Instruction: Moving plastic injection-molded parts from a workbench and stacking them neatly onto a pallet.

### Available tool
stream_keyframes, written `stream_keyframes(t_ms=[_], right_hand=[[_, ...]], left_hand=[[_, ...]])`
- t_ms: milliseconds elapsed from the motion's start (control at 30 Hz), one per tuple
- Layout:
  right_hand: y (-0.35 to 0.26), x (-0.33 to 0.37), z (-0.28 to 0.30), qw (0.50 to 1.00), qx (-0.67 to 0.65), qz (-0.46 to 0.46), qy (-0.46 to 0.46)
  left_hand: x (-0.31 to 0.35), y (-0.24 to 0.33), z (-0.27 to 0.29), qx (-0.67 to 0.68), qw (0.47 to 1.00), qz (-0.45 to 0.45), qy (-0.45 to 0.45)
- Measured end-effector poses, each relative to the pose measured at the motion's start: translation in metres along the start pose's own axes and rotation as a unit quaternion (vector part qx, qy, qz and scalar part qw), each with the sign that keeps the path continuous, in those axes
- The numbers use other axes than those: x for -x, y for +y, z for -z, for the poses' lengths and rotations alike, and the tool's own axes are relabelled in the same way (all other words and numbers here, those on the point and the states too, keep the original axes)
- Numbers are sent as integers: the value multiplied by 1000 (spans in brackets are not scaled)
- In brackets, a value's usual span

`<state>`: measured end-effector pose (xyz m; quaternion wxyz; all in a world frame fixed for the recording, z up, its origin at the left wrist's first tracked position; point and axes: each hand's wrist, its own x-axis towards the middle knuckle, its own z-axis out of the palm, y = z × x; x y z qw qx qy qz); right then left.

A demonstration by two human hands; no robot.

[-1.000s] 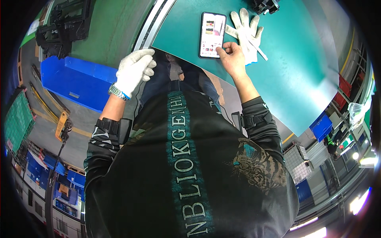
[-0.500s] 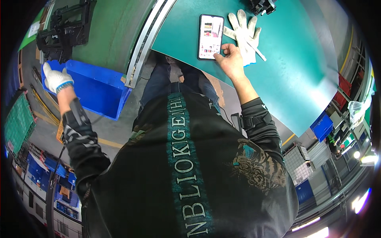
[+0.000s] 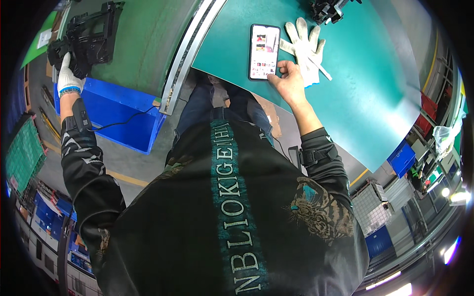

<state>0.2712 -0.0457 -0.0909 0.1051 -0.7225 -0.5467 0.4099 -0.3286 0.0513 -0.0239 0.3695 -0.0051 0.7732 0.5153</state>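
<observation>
On the teal table lies a smartphone (image 3: 264,52) with a lit screen. My bare right hand (image 3: 289,84) is at its lower right corner, thumb on the screen's edge and the other fingers curled against its side. A white knit glove (image 3: 302,44) rests flat just right of the phone, a slim white stick (image 3: 320,68) across it. My left hand (image 3: 69,79), in a white glove, reaches to a black plastic frame-like part (image 3: 91,37) at the far left. Its index finger is stretched out onto the part; the remaining fingers are partly hidden.
A blue bin (image 3: 118,113) stands below the green surface (image 3: 148,44), with a black cable hanging over it from my left wrist. A metal rail (image 3: 190,56) divides the green surface from the teal table (image 3: 365,98). Another black part (image 3: 328,10) sits at the table's far edge.
My left hand has moved from the blue bin's far left corner up onto the black part, its finger now pointing forward. The right hand stays at the phone; the view has shifted slightly.
</observation>
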Motion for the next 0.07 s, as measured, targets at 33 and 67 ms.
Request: stream_keyframes(t_ms=[33,67], right_hand=[[0,0,0,1000,5,-2,-4],[1,-1,-1,1000,4,1,-1]], left_hand=[[3,0,-1,14,1000,6,2],[-7,-1,4,41,999,10,2]])
